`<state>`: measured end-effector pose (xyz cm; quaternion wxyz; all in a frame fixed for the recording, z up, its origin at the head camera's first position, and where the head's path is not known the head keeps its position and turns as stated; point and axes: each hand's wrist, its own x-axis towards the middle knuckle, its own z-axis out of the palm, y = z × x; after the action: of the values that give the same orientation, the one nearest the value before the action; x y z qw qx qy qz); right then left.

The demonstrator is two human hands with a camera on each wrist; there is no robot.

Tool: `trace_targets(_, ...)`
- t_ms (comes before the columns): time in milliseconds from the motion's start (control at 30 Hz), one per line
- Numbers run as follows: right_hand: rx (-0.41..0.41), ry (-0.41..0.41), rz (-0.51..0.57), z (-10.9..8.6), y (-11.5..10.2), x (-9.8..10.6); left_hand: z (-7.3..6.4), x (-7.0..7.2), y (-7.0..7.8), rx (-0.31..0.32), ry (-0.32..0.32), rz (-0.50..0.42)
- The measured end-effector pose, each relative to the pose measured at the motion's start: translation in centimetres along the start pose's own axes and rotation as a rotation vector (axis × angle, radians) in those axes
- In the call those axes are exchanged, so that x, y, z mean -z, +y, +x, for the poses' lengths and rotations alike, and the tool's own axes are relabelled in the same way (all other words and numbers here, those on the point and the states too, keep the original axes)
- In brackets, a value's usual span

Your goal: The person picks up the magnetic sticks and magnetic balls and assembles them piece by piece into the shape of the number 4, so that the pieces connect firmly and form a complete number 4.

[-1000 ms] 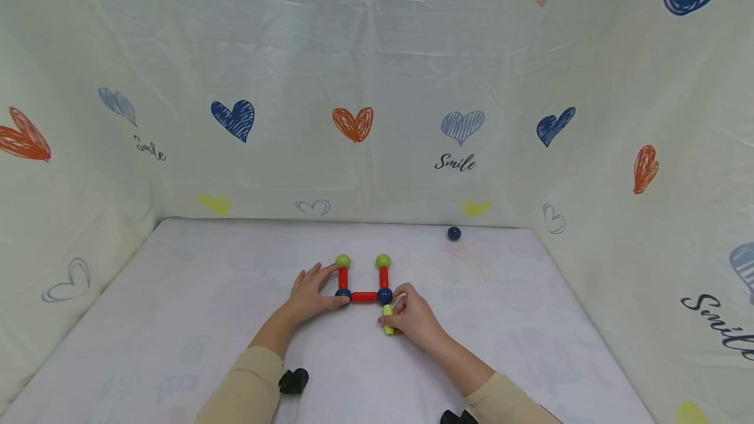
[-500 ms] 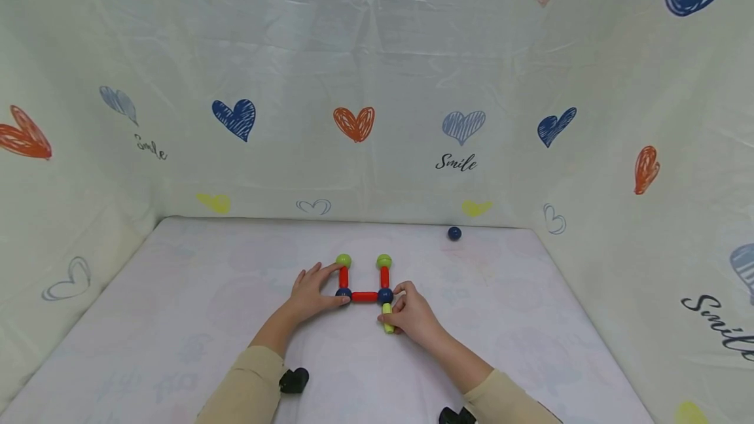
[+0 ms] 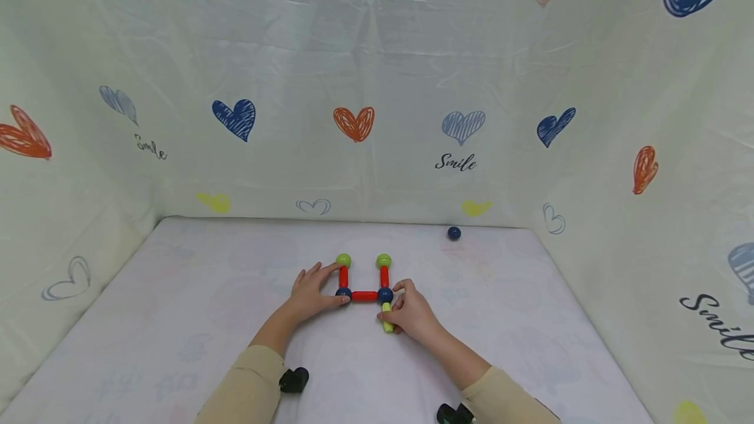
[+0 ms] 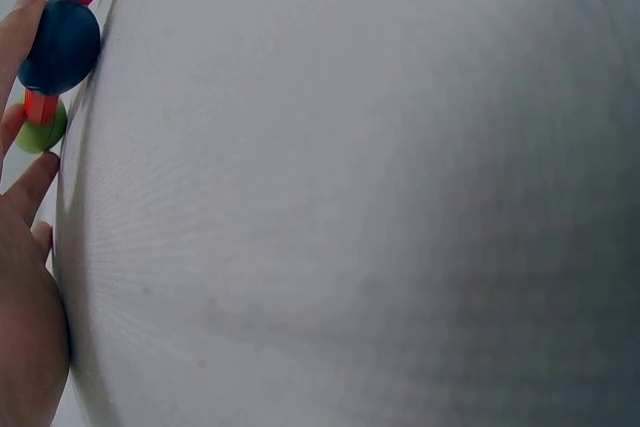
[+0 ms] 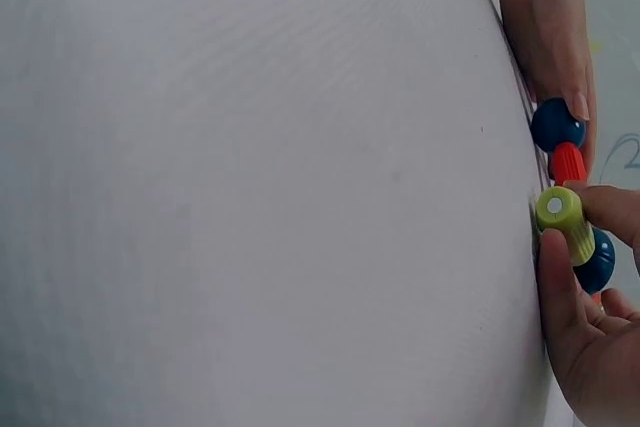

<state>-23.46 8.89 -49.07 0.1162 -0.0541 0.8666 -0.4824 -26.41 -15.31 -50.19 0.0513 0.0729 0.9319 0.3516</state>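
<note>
A U-shaped frame of red rods (image 3: 364, 296) and balls lies on the table, with blue balls (image 3: 385, 295) at its near corners and green balls (image 3: 383, 260) at its far ends. My left hand (image 3: 309, 292) holds its left side, thumb on the left blue ball (image 4: 62, 45) and index finger up by the green ball (image 3: 343, 260). Between thumb and fingers, my right hand (image 3: 417, 314) pinches a yellow-green magnetic rod (image 3: 387, 318). One end of this rod meets the right blue ball (image 5: 597, 262); the other, with a silvery disc, points toward me.
A loose dark blue ball (image 3: 453, 233) sits at the table's back edge, right of the frame. Behind the white-covered table (image 3: 194, 319) hangs a curtain (image 3: 406, 70) printed with hearts. Dark wrist cameras (image 3: 294, 381) are worn by both sleeves.
The right hand and the yellow-green rod have shifted very slightly away from me, the rod's near end swinging a little to the left. My left hand and the frame stay nearly still.
</note>
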Motion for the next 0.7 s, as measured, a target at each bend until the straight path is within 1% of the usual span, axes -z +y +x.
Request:
trace_targets(300, -0.001, -0.008, -0.011, 0.16, -0.17, -0.03, -0.04, 0.07, 0.02, -0.001, -0.004, 0.000)
trace_targets(700, -0.033, -0.004, -0.009, 0.05, -0.65, -0.04, 0.04, 0.06, -0.01, 0.008, -0.007, 0.007)
